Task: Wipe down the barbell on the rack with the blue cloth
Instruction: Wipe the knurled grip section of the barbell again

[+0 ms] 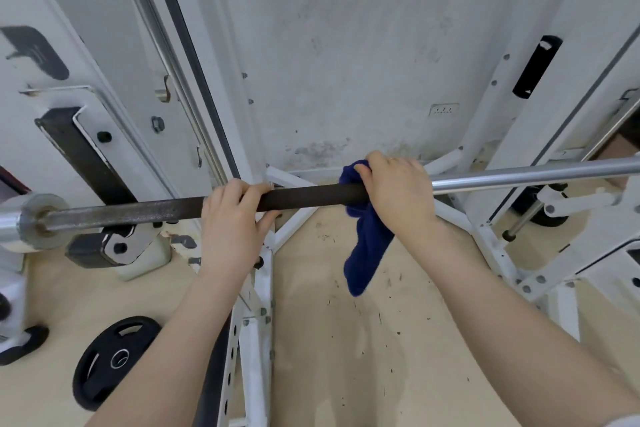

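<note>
A barbell (311,196) lies across the white rack (258,291), running left to right through the middle of the view. Its left and centre stretch is dark and knurled, its right stretch is shiny chrome, and a chrome sleeve caps the far left end. My left hand (235,215) grips the dark part of the bar. My right hand (398,191) is closed over the blue cloth (367,246), pressing it around the bar where dark meets chrome. The loose end of the cloth hangs down below the bar.
A black weight plate (114,359) lies on the beige floor at lower left. White rack uprights and a black padded bar catch (86,156) stand at the left. More rack frame and a peg (523,220) sit at the right. A stained white wall is behind.
</note>
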Available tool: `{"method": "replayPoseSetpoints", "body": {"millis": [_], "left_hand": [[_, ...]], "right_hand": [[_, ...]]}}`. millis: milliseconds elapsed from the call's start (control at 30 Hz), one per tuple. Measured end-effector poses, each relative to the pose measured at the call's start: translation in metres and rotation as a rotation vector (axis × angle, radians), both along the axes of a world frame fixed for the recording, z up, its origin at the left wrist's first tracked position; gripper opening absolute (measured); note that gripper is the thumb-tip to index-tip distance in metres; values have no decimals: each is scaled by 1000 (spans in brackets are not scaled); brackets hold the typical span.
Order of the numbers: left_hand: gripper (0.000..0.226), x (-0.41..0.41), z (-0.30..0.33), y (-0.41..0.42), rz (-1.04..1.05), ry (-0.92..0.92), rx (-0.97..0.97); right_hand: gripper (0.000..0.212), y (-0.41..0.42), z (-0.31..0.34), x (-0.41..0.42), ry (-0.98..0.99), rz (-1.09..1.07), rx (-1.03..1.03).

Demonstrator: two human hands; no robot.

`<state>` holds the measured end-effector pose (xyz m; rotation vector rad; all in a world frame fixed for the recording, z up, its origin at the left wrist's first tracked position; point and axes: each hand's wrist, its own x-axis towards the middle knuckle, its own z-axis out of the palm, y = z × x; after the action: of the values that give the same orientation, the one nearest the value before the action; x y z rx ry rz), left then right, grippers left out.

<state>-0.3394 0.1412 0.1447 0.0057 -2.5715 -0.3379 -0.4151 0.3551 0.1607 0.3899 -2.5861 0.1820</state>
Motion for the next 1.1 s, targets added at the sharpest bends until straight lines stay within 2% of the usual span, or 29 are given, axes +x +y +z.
{"method": "replayPoseSetpoints", "body": {"millis": [100,200,300,367,467,567,633,700,733,800,900,1000,1100], "left_hand": [[40,3,1,-1,-43,-5,1],[49,10,2,-3,-86,-39,63],[56,18,9,-5,-77,-102,318],[58,22,18,-8,-74,-115,473],[58,22,36,-20,13,-52,599],[47,20,44,-37,74,-37,462],[40,21,46,-49,78,-24,414],[37,24,47,-58,76,19,411],[36,26,46,-63,76,39,405],[35,27,44,-71,56,63,393],[36,30,38,-82,49,29,410],[38,30,33,-85,40,-31,390],[32,21,26,-83,-29,-76,247]], "right_hand": [[21,-23,-2,5,55,-113,-112],[33,-60,2,22,111,2,-118],[32,-88,3,31,101,170,-146],[22,-92,2,27,69,219,-104],[22,-90,4,22,60,196,-89],[25,-100,2,24,83,163,-131],[15,-114,4,27,-11,219,-17],[21,-135,5,27,-92,277,74],[23,-148,5,30,-80,287,78],[30,-179,4,42,-83,266,-43],[33,-202,-8,45,-39,317,-114],[32,-186,-9,44,50,413,7],[31,-146,-7,36,143,336,99]]}}
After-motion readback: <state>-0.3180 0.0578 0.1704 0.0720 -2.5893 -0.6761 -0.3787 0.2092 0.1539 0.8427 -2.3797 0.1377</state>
